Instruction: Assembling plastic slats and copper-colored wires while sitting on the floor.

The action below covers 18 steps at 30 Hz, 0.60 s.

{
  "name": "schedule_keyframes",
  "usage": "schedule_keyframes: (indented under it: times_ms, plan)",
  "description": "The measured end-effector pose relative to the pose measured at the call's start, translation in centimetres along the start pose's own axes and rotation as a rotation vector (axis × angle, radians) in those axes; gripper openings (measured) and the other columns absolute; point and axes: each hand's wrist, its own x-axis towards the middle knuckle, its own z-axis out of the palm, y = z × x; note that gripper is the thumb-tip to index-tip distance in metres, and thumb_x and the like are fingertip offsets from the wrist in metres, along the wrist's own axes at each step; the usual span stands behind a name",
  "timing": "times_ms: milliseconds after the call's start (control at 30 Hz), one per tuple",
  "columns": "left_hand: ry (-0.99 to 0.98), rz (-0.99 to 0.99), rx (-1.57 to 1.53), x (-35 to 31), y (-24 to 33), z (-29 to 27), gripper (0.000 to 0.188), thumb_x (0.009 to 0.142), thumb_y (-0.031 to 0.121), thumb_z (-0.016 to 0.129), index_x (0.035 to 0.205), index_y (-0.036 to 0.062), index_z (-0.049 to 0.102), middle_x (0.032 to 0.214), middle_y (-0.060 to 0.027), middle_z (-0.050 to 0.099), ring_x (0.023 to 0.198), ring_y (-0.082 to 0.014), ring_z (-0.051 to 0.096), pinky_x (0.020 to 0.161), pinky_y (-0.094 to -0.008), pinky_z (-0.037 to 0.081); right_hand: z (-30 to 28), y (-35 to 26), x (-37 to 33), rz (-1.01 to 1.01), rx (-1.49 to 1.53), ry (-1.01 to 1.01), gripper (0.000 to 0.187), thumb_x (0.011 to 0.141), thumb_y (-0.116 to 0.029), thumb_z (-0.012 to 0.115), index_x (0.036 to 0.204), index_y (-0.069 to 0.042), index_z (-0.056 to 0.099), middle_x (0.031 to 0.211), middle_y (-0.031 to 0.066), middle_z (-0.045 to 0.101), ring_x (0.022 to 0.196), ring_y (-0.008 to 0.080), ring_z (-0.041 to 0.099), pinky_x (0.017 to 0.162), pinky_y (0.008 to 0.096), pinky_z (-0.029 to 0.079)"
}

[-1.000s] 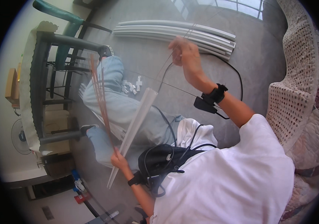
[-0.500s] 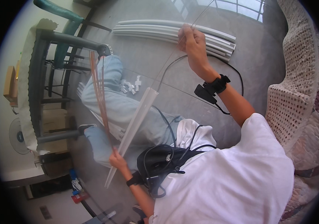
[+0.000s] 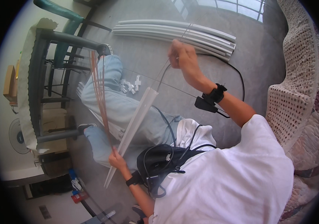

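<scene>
My left hand (image 3: 118, 160), low and to the left, is closed around the lower end of a bundle of thin copper-coloured wires (image 3: 101, 95) that fan out upward. Across my lap lies a long white channel-shaped rail (image 3: 134, 128), slanting, its upper end near my knee. Beyond that end, my right hand (image 3: 182, 56) is raised, somewhat blurred, with its fingers pinched on a single thin wire (image 3: 185, 31). The wire shows above the hand and runs down from it toward the rail's upper end. Whether it enters the rail is too fine to tell.
Several white rails (image 3: 174, 31) lie side by side on the grey floor. Small white connector pieces (image 3: 130, 87) sit beside my leg. A dark-framed table (image 3: 42, 89) stands at left, a quilt-covered bed edge (image 3: 309, 123) at right. A black cable (image 3: 243, 82) loops near my right arm.
My right hand has come lower and a little to the left along the thin wire. My left hand, the bundle and the rail look unchanged.
</scene>
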Motion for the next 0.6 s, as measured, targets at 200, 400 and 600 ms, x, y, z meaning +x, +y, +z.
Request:
schedule_keyframes:
  times_ms: [200,400,600]
  plan:
    - [0.02,0.015,0.001,-0.3,-0.2,-0.1,0.054,0.091,0.04,0.053,0.065,-0.0068,0.059,0.052,-0.0211,0.05,0.046,-0.0348,0.047,0.05,-0.0459,0.033,-1.7,0.3,1.3,-0.367,0.148,0.181,0.04,0.1,-0.028,0.04,0.075,-0.001,0.056,0.057,-0.0025,0.04,0.048,0.0053,0.033,0.044,0.0221,0.027]
    - [0.036,0.034,-0.007,-0.1,-0.4,0.1,0.054,0.091,0.04,0.053,0.067,-0.0074,0.06,0.054,-0.0235,0.05,0.047,-0.0365,0.048,0.051,-0.0454,0.035,-0.2,2.4,-0.2,-0.205,-0.039,0.051,0.039,0.1,-0.027,0.039,0.076,-0.001,0.056,0.059,-0.003,0.041,0.049,0.0051,0.035,0.045,0.0211,0.029]
    - [-0.01,-0.02,0.026,0.0,-0.3,-0.3,0.051,0.091,0.04,0.053,0.07,-0.0059,0.063,0.057,-0.0243,0.054,0.052,-0.0404,0.052,0.053,-0.0466,0.037,-1.0,0.6,0.7,-0.256,-0.098,0.065,0.047,0.098,-0.041,0.032,0.101,-0.004,0.06,0.082,0.0045,0.055,0.076,0.0136,0.052,0.068,0.0284,0.042]
